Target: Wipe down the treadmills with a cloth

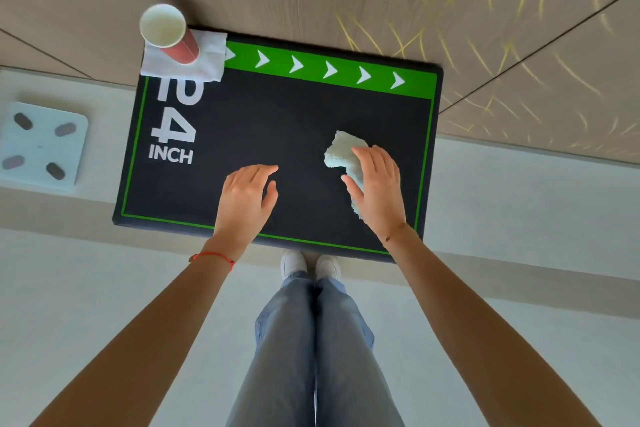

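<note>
My right hand (375, 184) lay flat on the pale mint cloth (344, 158), fingers spread and nearly straight, pressing it down on the black platform (277, 128) rather than gripping it. The cloth was crumpled and fluffy, a nubby towelling sort of fabric; part of it stuck out past my fingertips on the far side and a strip showed along my thumb. My left hand (247, 196) hung beside it, apart from the cloth, palm down with the fingers loosely bent and holding nothing; I could not tell whether it touched the surface.

The platform was a flat rectangle with rounded corners, matte black, edged by a thin green line and topped along its far side by a broad green band with white arrowheads. White lettering near its left edge read "24 INCH".

On the far left corner a folded white napkin (187, 57) carried a paper cup (169, 33), red outside and pale inside. Left of the platform, on the light floor, sat a square white scale (40, 146) with four grey oval pads. My white shoes (310, 265) stood against the near edge.
</note>
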### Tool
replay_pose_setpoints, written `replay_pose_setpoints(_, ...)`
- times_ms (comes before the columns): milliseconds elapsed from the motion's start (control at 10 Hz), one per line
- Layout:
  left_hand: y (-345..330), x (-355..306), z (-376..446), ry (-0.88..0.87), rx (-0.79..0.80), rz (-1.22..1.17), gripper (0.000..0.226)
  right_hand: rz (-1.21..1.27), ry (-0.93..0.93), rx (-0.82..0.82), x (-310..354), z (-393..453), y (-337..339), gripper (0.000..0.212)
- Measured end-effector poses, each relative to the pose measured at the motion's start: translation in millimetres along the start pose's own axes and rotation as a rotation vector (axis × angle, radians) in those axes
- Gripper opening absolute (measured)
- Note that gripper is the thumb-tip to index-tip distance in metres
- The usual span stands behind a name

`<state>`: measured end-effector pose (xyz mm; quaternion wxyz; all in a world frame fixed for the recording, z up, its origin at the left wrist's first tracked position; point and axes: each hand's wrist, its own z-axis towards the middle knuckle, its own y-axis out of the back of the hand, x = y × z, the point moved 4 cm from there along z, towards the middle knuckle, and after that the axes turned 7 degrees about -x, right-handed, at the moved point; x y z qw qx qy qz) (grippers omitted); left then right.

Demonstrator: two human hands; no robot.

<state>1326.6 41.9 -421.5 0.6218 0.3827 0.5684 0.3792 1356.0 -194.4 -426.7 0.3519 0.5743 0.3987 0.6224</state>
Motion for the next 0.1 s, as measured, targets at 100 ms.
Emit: replay_pose_setpoints(100, 39.6, -22.9, -0.1, -0.04, -0.045, -0.024, 0.026, 0.058, -0.02, -0.064, 11.5, -13.7, 46.7, 0.038)
